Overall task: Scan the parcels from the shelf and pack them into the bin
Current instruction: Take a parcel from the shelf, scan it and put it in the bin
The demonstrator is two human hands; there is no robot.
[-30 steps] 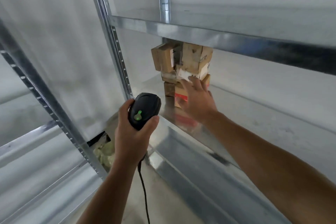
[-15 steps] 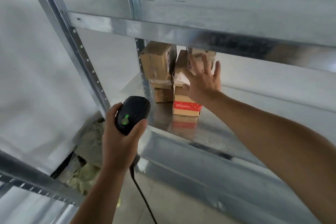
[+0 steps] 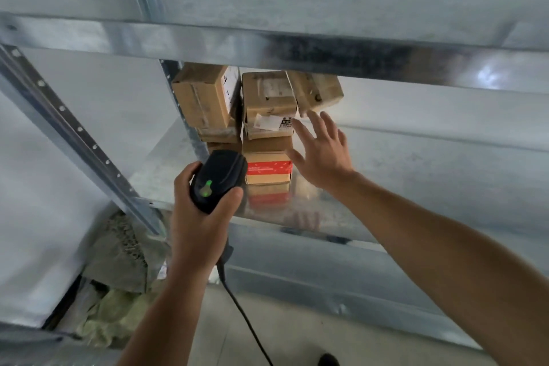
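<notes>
Cardboard parcels (image 3: 269, 98) half-hidden behind shelf beam (image 3: 297, 50), left hand (image 3: 199, 226) grip grasping scanner (image 3: 217, 178), right hand (image 3: 323, 157) grip released

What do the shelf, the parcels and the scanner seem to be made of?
Shelf: probably galvanised steel, shiny grey, mottled, with mirror-like reflections.
Parcels: brown cardboard, matte, with tape and paper labels.
Scanner: likely black plastic, smooth, semi-matte.

The left grip (image 3: 202, 217) holds a black scanner (image 3: 218, 180), its green light lit and its cable hanging down. The right grip (image 3: 322, 157) — fingers spread — hovers just beside the stacked parcels (image 3: 269, 104) on the metal shelf (image 3: 416, 187). The bottom box (image 3: 269, 168) carries a red band.
</notes>
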